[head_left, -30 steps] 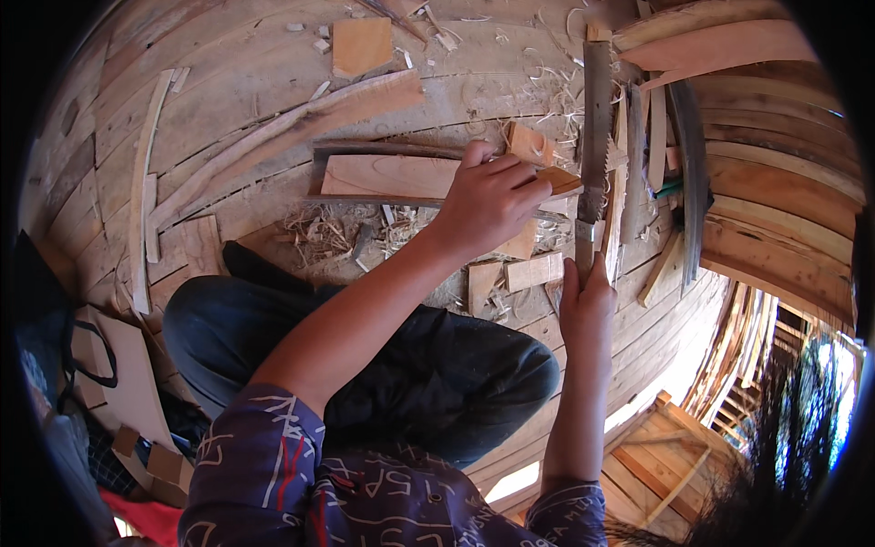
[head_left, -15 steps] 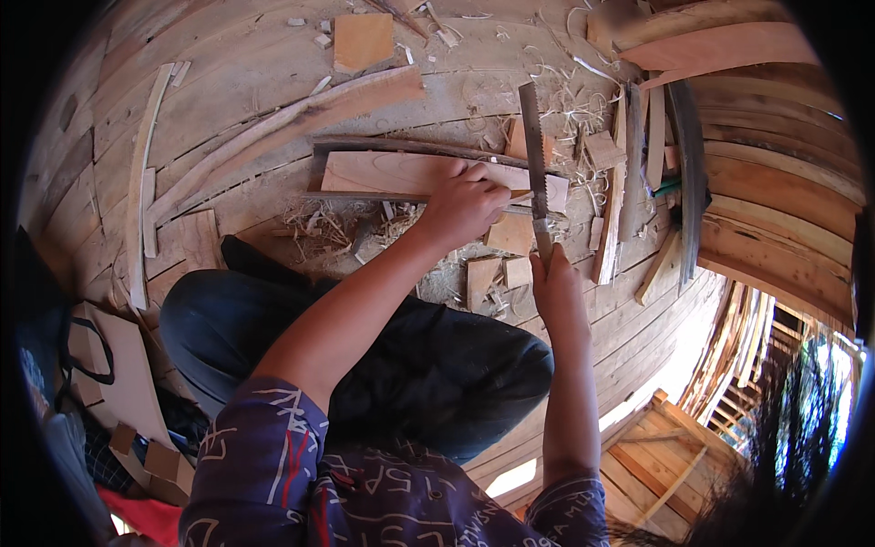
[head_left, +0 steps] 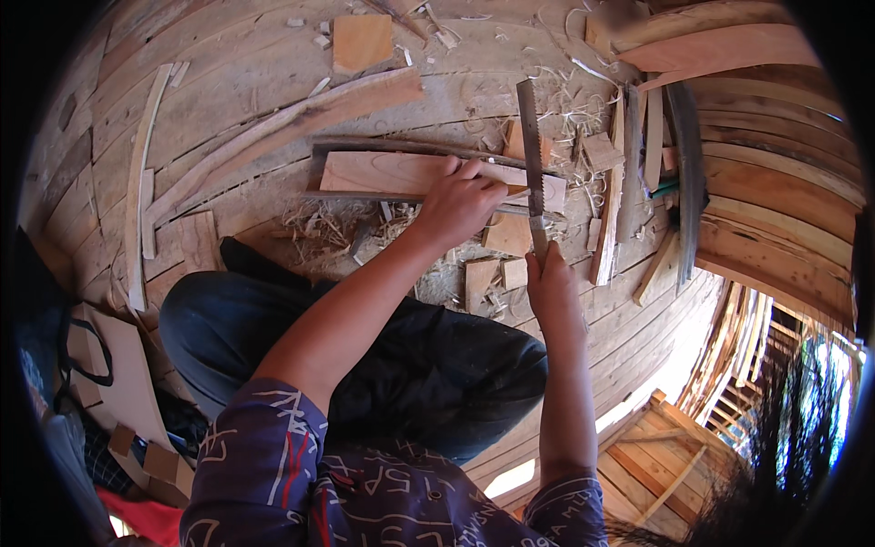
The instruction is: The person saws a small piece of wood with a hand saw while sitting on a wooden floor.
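My left hand point(head_left: 462, 202) presses on a pale wooden board point(head_left: 383, 171), its fingers curled over the near edge. A thin, light pointed piece sticks out beside those fingers; I cannot make out what it is. The board lies along a darker, weathered timber point(head_left: 321, 167) on the floor. My right hand point(head_left: 554, 281) is closed round the handle of a handsaw point(head_left: 532, 150), whose blade points away from me. The blade crosses the board near its right end, just right of my left hand. Part of the handle is hidden in my grip.
Wood shavings point(head_left: 319, 223) and small offcuts point(head_left: 481, 283) litter the plank floor around the board. A long curved strip point(head_left: 301, 123) lies beyond it to the left. Several upright-lying planks point(head_left: 622, 182) are to the right. A cardboard box point(head_left: 150, 465) stands at lower left.
My right hand and the saw have shifted slightly left. My left hand has moved only a little left and stays on the board.
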Tool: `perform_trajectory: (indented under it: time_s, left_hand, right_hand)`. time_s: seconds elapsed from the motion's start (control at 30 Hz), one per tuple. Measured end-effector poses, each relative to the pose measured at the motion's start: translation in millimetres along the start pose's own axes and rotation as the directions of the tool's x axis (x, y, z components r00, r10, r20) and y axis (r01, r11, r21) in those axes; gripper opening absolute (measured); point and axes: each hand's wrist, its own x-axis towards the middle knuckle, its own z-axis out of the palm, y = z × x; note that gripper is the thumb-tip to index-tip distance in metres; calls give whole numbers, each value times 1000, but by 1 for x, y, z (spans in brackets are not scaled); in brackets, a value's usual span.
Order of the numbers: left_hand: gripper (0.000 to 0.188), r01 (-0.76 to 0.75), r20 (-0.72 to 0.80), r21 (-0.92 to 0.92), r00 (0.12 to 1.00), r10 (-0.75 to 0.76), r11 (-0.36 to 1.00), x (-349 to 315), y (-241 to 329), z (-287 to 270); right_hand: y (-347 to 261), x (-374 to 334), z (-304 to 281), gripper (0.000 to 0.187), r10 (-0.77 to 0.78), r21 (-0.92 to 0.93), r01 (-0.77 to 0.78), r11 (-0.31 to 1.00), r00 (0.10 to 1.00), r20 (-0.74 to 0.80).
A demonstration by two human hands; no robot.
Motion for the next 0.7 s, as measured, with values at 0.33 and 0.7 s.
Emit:
perform_trajectory:
  time_s: [0.33, 0.7]
  left_hand:
    - [13, -63, -67, -55, 996, 59, 997, 23, 16, -10]
    - [16, -66, 13, -19, 998, 66, 998, 4, 10, -5]
  right_hand:
    - [1, -12, -27, 21, 51, 65, -48, 997, 998, -45]
    - [12, -20, -7, 26, 72, 61, -72, 996, 997, -1]
